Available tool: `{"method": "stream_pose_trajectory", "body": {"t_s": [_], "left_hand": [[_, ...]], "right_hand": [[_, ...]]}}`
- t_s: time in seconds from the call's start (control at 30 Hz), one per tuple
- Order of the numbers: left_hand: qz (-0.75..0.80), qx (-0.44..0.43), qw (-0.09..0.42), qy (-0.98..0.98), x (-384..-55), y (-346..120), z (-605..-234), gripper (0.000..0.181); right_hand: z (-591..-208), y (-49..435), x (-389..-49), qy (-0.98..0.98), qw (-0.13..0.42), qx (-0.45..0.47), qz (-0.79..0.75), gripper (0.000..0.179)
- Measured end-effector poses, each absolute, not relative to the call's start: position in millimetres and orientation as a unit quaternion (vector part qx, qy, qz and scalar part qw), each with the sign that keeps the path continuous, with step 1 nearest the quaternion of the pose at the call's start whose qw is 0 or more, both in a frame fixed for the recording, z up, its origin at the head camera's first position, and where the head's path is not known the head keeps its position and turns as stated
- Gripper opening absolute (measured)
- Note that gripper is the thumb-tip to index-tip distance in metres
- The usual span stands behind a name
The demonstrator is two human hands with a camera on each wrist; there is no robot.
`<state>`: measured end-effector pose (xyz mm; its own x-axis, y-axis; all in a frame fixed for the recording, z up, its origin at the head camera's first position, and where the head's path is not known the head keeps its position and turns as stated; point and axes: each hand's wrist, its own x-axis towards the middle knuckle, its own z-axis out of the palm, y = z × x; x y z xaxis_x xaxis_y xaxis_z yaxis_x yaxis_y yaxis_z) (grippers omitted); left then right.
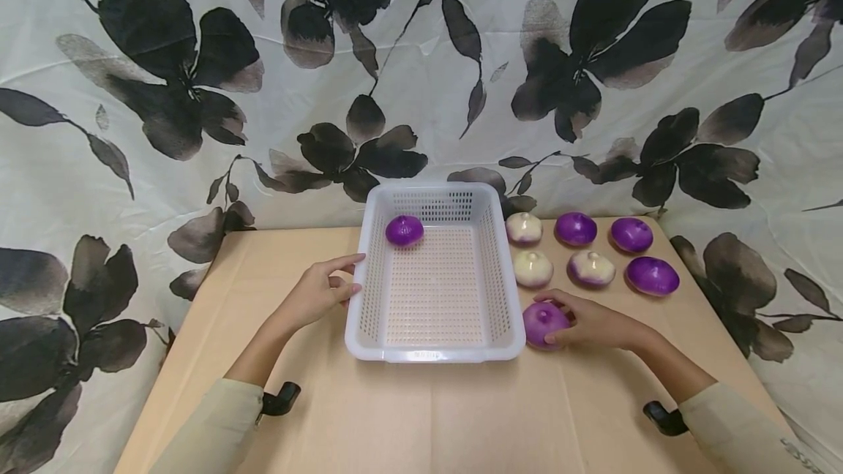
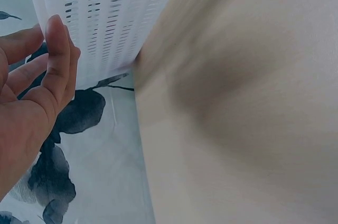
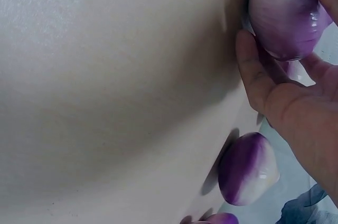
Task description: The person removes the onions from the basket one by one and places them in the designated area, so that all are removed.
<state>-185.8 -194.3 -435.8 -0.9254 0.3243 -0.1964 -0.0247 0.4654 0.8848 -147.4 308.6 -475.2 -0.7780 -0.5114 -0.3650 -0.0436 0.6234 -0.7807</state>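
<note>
A white plastic basket (image 1: pixel 435 353) with perforated walls stands at the middle of the table. My left hand (image 1: pixel 319 291) holds its left rim; in the left wrist view the thumb and fingers (image 2: pixel 57 49) meet at the basket's edge (image 2: pixel 111 23). Inside the basket, at the far left, lies one purple onion (image 1: pixel 405 230). My right hand (image 1: pixel 589 320) grips another purple onion (image 1: pixel 544 324) beside the basket's right wall, near its front corner. The right wrist view shows the fingers (image 3: pixel 256 71) curved around that onion (image 3: pixel 288 12).
Right of the basket several more onions lie in loose rows: white ones (image 1: pixel 533 269) nearest the basket, a white and purple one (image 1: pixel 591 269), and purple ones (image 1: pixel 652 276) farther right. A floral cloth (image 1: pixel 448 93) hangs behind the wood-coloured table (image 1: pixel 421 423).
</note>
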Motion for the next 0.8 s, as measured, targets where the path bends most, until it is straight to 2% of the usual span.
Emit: {"method": "stream_pose_trajectory", "body": {"t_s": [0.8], "left_hand": [[0.513,0.093,0.172,0.836,-185.7,-195.0,-437.1,0.060]], "right_hand": [[-474.0,309.1,-144.8,0.852,0.275,-0.200,-0.397,0.073]]}}
